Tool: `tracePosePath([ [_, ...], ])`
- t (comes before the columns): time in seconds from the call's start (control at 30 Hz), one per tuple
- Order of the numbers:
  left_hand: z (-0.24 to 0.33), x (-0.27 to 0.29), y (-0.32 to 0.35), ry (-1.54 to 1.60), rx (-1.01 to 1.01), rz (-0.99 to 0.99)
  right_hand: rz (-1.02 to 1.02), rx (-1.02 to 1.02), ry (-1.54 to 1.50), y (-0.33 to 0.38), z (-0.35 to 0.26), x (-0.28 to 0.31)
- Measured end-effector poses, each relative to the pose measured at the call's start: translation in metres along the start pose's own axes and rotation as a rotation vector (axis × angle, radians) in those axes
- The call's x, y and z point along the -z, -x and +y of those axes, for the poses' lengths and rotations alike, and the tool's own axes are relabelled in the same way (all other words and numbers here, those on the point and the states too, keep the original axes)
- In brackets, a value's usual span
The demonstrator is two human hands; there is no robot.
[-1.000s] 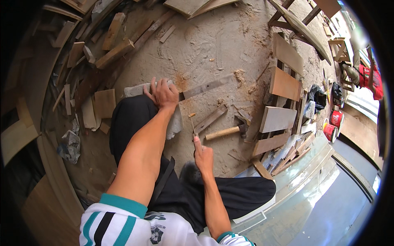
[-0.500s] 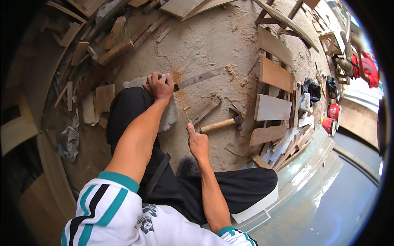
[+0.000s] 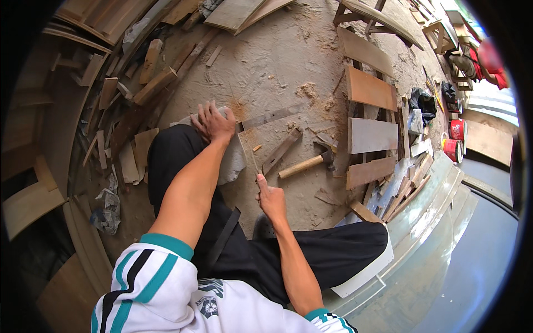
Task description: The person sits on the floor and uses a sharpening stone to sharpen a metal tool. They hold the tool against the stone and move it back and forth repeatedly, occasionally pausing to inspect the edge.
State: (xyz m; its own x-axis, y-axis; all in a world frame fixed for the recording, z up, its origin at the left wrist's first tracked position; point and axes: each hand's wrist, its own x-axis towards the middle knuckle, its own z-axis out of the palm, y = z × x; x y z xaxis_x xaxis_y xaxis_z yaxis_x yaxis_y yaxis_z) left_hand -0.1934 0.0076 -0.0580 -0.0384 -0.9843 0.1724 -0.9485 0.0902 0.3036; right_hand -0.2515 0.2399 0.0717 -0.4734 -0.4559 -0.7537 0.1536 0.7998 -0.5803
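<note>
My left hand [image 3: 214,123] rests on a pale grey block [image 3: 232,167] beside my left knee, its fingers stretched out and slightly apart. From near that hand a dark, flat strip [image 3: 272,116] runs right along the ground; whether the hand touches its end I cannot tell. My right hand [image 3: 272,201] is closed around the near end of a thin, straight blade-like tool [image 3: 250,152], seen almost edge-on and pointing toward the left hand. Just right of the tool lie a short wooden piece [image 3: 282,151] and a hammer [image 3: 305,165] with a wooden handle.
Wooden boards [image 3: 372,135] lie in a row at the right. Scrap wood [image 3: 155,86] is heaped at the left. Red buckets [image 3: 452,149] and glassy sheets [image 3: 411,244] are farther right, with a person in red [image 3: 491,64] beyond. Sawdust [image 3: 306,91] dots the ground.
The fingers of my left hand have straightened from a curled hold. My right hand has drawn slightly back toward me with the tool. The whole view has shifted a little.
</note>
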Motion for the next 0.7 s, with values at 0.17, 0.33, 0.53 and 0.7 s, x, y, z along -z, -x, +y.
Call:
tracePosePath([
  [0.17, 0.015, 0.019, -0.002, -0.031, 0.025, -0.229, -0.012, -0.072, 0.081, -0.003, 0.003, 0.007],
  [0.33, 0.012, 0.018, -0.004, -0.006, 0.046, -0.219, 0.04, 0.053, 0.258, -0.003, 0.002, 0.004],
  [0.53, 0.011, 0.016, -0.005, 0.013, 0.038, -0.165, -0.011, 0.059, 0.158, 0.014, 0.02, 0.017],
  [0.7, 0.013, 0.023, -0.009, 0.013, 0.047, -0.234, 0.009, 0.05, 0.242, 0.031, 0.009, 0.032],
])
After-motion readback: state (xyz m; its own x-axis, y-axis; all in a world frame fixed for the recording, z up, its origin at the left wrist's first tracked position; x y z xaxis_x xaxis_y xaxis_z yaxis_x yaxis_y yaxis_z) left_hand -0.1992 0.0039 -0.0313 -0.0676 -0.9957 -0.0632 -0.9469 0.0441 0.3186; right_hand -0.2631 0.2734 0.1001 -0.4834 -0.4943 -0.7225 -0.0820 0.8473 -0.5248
